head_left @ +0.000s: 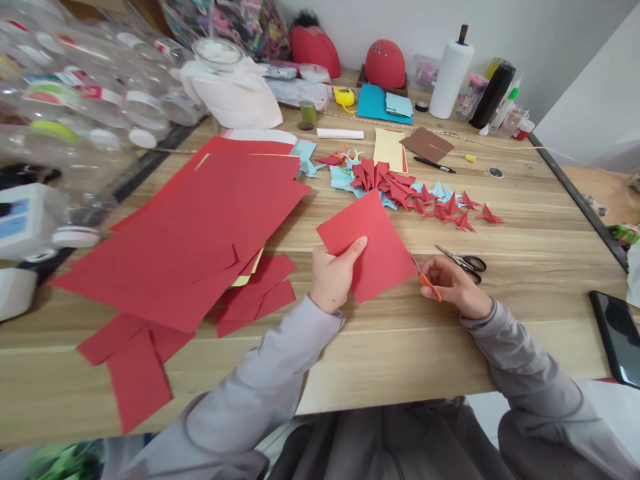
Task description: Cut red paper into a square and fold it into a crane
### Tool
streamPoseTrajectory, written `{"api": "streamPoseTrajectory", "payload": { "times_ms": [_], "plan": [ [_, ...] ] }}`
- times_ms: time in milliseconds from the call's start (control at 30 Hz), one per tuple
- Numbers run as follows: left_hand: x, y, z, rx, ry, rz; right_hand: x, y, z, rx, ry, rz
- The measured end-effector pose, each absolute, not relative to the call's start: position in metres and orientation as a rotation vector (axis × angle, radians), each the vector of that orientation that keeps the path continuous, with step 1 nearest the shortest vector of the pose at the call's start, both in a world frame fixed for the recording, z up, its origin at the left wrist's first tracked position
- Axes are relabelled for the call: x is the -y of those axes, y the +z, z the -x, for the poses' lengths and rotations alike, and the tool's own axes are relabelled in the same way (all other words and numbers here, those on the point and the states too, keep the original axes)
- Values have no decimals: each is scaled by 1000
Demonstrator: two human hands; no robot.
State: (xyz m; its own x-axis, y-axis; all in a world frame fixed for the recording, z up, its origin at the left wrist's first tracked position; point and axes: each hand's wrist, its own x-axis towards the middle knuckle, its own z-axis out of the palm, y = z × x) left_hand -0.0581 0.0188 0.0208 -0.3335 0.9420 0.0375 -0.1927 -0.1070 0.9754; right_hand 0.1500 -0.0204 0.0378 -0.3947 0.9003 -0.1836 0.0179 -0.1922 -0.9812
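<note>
My left hand [334,275] grips a red paper square [380,247] by its left side, thumb on top and fingers underneath. Orange-handled scissors [429,285] are in my right hand [456,285], their blades at the right corner of the square. Whether the blades are on the paper or just beside it, I cannot tell. Just beyond my right hand lie black-handled scissors [473,263]. Large red paper sheets [200,220] are piled to the left, with red offcuts [137,373] below them. Folded red and light-blue paper cranes [395,183] cluster behind the square.
Plastic bottles [100,93] crowd the far left. At the back stand a white paper roll [451,77], a black bottle [493,93] and red domed objects [384,63]. A black pen [434,165] and brown paper [427,144] lie mid-table; a phone [617,337] rests at the right edge.
</note>
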Motion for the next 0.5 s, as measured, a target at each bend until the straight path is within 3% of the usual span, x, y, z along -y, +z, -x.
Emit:
{"api": "streamPoseTrajectory", "payload": {
  "times_ms": [500],
  "plan": [
    [-16,23,56,-1289,1537,-922,20,37,-146,1367,1619,1100]
  ]
}}
